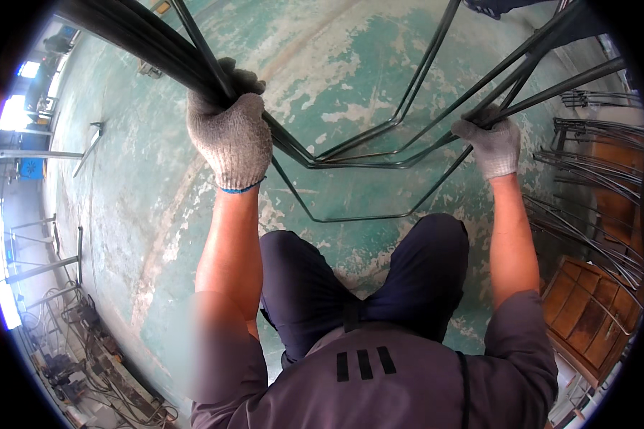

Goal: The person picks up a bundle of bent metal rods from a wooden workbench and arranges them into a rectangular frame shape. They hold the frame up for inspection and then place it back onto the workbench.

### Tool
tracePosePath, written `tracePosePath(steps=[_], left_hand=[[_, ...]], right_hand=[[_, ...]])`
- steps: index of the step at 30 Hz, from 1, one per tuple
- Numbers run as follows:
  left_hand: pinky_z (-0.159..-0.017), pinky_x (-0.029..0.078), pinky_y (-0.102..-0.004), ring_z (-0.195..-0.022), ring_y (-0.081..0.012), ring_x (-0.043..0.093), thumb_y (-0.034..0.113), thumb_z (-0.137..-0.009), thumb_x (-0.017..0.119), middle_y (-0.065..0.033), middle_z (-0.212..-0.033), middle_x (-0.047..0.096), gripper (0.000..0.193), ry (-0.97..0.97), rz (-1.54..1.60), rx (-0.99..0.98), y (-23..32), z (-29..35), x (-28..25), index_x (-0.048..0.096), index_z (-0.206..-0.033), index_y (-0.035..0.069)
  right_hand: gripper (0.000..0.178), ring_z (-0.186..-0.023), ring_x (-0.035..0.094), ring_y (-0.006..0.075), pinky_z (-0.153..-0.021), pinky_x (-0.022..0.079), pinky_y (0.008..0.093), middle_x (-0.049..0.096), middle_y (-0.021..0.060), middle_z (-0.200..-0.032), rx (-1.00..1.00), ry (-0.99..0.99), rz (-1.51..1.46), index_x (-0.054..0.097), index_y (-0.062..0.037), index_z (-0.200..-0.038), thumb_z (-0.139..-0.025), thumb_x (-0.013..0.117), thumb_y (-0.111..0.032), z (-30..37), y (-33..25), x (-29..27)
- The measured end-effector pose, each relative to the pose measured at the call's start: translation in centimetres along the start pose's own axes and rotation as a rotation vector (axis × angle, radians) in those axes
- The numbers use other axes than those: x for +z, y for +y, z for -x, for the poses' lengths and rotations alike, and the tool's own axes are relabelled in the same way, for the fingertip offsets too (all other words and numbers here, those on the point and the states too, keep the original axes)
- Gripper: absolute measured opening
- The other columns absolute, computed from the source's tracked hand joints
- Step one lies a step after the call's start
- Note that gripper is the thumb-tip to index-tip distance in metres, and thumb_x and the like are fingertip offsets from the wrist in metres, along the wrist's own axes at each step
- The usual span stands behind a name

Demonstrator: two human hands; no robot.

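Several dark bent metal rods (361,163) stretch between my two hands, each angled like a wide U. My left hand (229,136), in a grey knit glove with a blue cuff edge, is closed around the thick bundle on the left side. On the right, my right hand (492,139), also gloved, grips the rods where they fan apart. One rod hangs lower than the rest, its flat bottom just in front of my knees. The far ends of the rods run out of the picture at the top.
More dark rods (594,171) lie stacked at the right, above a brown wooden crate (587,314). Part of another person's dark trouser leg (579,28) shows at the top right. At the left are a metal stand (50,154) and a pile of machine parts and cables (96,365).
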State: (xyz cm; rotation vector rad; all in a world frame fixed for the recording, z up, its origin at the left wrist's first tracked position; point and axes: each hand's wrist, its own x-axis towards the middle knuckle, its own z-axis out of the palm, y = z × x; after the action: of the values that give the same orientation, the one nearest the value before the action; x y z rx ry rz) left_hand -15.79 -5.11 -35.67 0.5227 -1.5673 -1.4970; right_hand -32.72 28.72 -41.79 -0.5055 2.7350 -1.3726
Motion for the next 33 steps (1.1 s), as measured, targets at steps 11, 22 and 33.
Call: tracePosePath(steps=[11,22,33], left_hand=[[-0.087,0.064,-0.0438,-0.086,-0.0239,0.071,-0.016,-0.071,0.055,-0.0111,-0.092,0.066,0.053,-0.024,0.053,0.032,0.2,0.3,-0.8,0.062,-0.122,-0.008],[-0.088,0.064,-0.0451,-0.083,-0.0221,0.069,-0.016,-0.073,0.055,-0.0087,-0.093,0.065,0.049,-0.078,0.081,0.026,1.3,-0.6,-0.2,0.061,-0.121,-0.006],[-0.080,0.058,-0.0324,-0.090,-0.0182,0.071,-0.014,-0.079,0.056,-0.0080,-0.099,0.073,0.048,-0.156,-0.094,-0.029,1.2,-0.7,-0.3,0.064,-0.125,-0.002]], right_hand=[[0.036,-0.077,0.064,0.0112,-0.075,0.053,0.0309,0.072,0.0008,-0.085,0.057,0.397,-0.309,0.075,-0.0023,-0.100,-0.088,0.092,-0.031,0.7,-0.5,4.9],[0.028,-0.068,0.059,0.0091,-0.066,0.049,0.0281,0.068,-0.0017,-0.077,-0.041,0.425,-0.488,0.074,-0.0043,-0.096,-0.091,0.091,-0.026,-2.6,-0.8,5.0],[0.016,-0.093,0.068,0.0152,-0.089,0.055,0.0313,0.073,0.0041,-0.101,-0.289,0.510,-0.707,0.072,0.0003,-0.110,-0.099,0.079,-0.010,-2.1,0.5,4.1]])
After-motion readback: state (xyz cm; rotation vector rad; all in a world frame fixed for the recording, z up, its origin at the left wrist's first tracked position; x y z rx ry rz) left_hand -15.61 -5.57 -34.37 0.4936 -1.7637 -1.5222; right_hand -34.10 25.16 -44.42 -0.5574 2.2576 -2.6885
